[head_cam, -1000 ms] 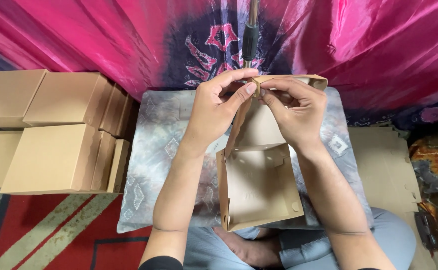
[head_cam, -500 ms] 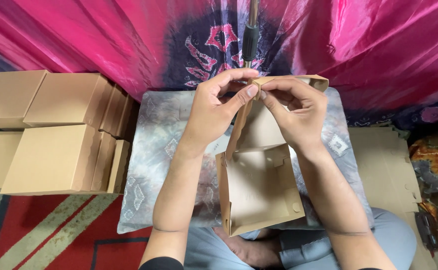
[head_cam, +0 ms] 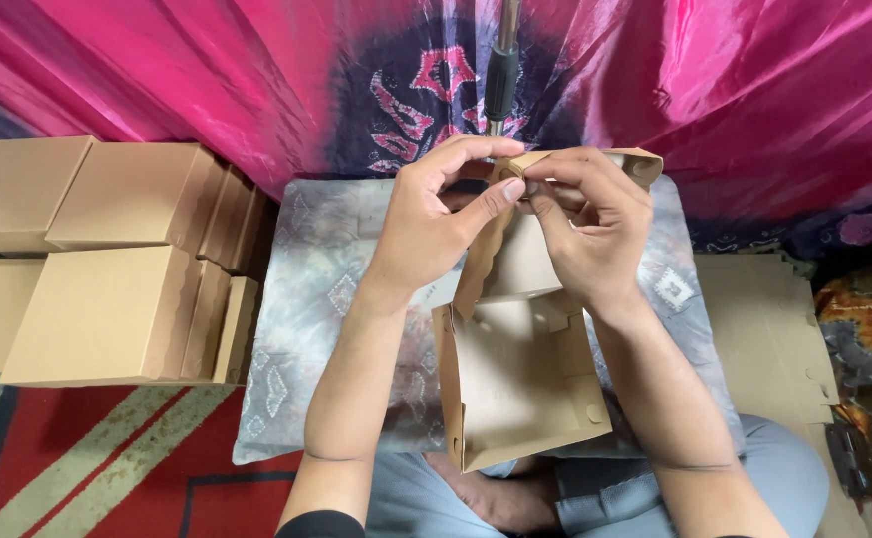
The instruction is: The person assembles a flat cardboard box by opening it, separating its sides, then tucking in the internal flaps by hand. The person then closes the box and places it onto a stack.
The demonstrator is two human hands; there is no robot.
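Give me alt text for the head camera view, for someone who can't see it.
Seen from above, a seated person's left hand and right hand pinch the top flap of a half-folded brown cardboard box over a grey patterned cushion. Finished cardboard boxes are stacked at left, flat cardboard blanks lie at right, and pink tie-dye fabric hangs behind.

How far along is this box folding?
Done: folded boxes stacked to the left. In hand: the left hand and right hand pinch the top flap of a half-formed cardboard box, its base shaped but lid open. Left: flat cardboard blanks lie to the right.
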